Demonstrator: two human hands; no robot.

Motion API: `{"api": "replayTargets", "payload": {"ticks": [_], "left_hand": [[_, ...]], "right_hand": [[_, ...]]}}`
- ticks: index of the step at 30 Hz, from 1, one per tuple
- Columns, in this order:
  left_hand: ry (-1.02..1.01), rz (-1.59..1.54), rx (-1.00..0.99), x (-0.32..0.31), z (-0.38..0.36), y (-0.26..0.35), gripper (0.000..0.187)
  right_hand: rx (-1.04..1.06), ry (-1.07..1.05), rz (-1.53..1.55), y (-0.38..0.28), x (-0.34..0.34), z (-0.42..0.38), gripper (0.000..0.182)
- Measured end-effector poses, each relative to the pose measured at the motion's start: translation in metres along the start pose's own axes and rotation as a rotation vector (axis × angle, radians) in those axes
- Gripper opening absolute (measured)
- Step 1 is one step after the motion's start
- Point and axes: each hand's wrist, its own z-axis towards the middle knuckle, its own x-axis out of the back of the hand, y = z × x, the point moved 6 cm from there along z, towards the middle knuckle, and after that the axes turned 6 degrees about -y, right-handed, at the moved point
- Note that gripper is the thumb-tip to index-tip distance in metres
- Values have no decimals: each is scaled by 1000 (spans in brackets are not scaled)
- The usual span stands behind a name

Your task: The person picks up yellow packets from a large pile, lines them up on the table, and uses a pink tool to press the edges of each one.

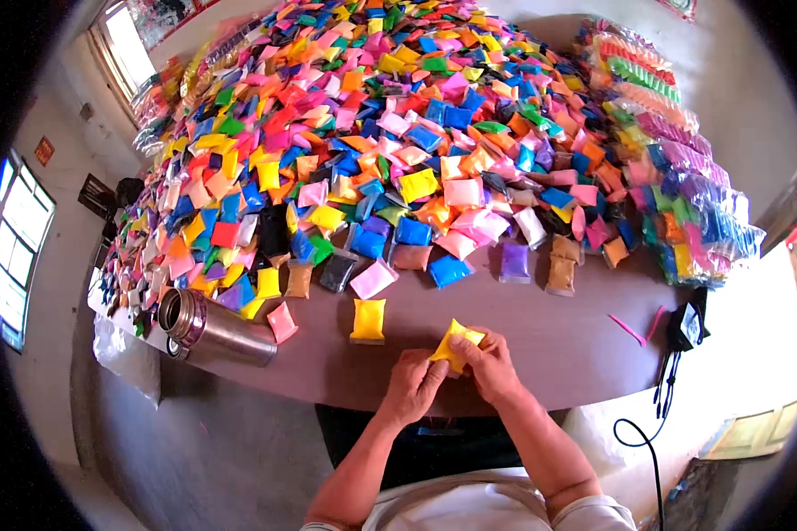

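Note:
Both of my hands hold one yellow packet (pixel 452 346) over the front edge of the table. My left hand (pixel 411 382) pinches its lower left corner between thumb and fingers. My right hand (pixel 490 361) grips its right side, the thumb pressed on its face. Another yellow packet (pixel 368 319) lies flat on the table, left of and a little beyond my hands. A pink packet (pixel 282 322) lies farther left, beside a steel flask. Beyond my hands, a blue packet (pixel 451 271) and a purple packet (pixel 514 262) lie at the near edge of a large heap.
A big heap of coloured packets (pixel 390 133) covers the back of the brown table (pixel 540 345). The open steel flask (pixel 226 332) lies on its side at left. At right are bagged packets (pixel 695 208), a pink strip (pixel 629 329) and a black device (pixel 686 326) with a hanging cable.

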Motion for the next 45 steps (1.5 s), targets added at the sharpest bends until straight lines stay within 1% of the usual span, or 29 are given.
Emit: {"api": "replayTargets", "payload": {"ticks": [2, 4, 6, 8, 9, 10, 12, 15, 17, 22, 24, 25, 27, 29, 33, 36, 38, 39, 41, 43, 44, 45], "left_hand": [[-54, 121, -98, -3, 2, 4, 34], [-46, 141, -103, -2, 1, 5, 34], [-45, 157, -111, -4, 0, 5, 34], [32, -67, 72, -3, -3, -7, 32], [30, -69, 73, -4, -3, -8, 32], [46, -24, 45, -2, -4, -6, 31], [61, 22, 17, -1, -3, -3, 31], [73, 86, -10, 0, -1, 3, 30], [44, 221, -80, -4, -2, 4, 29], [62, 74, -42, -3, -1, 1, 28], [78, 24, -22, -2, -2, -1, 28], [56, 68, -12, -3, -2, -2, 28], [34, 111, -3, -4, -2, -1, 29], [-26, 205, -57, -5, 0, 6, 26], [-59, 248, -103, -6, 1, 8, 26], [-30, 195, -83, -7, 0, 5, 26], [68, 87, -60, -4, 1, 6, 27], [65, 84, -63, -4, -1, 4, 27], [53, 206, -30, -7, -5, -4, 22], [-26, 207, 108, -11, -7, -13, 18], [-41, 206, 84, -11, -5, -11, 18], [-51, 209, 66, -10, -4, -9, 18]], "right_hand": [[32, -22, 8, 5, 3, 1, 20], [65, -42, 16, 2, 2, 2, 20], [20, -61, -15, -1, -1, 2, 21], [13, -22, -4, -7, -7, -3, 20], [3, 11, 11, -8, -7, -5, 19], [3, 12, 11, -9, -5, -5, 19], [-27, -111, -111, -8, -8, -5, 17], [12, -84, -98, -7, -8, -4, 16], [28, -90, -95, -1, -2, -3, 16], [77, -127, -68, -8, -8, -3, 16], [41, -32, -24, -5, -5, -4, 15], [41, -32, -24, -4, -5, -4, 15], [45, -33, 95, -1, -2, -1, 16], [55, -19, 96, 2, 0, -2, 15], [98, -15, 68, 7, 7, -3, 17], [105, 16, 71, 6, 6, -1, 20], [82, 27, 86, 0, 1, -3, 22], [60, 39, 100, -3, -2, -4, 24], [-15, 101, 58, -1, -1, -4, 22], [3, 64, -45, 6, 5, -2, 17], [13, 83, -2, 3, 2, -3, 16], [64, 51, -50, 6, 5, -1, 16]]}}
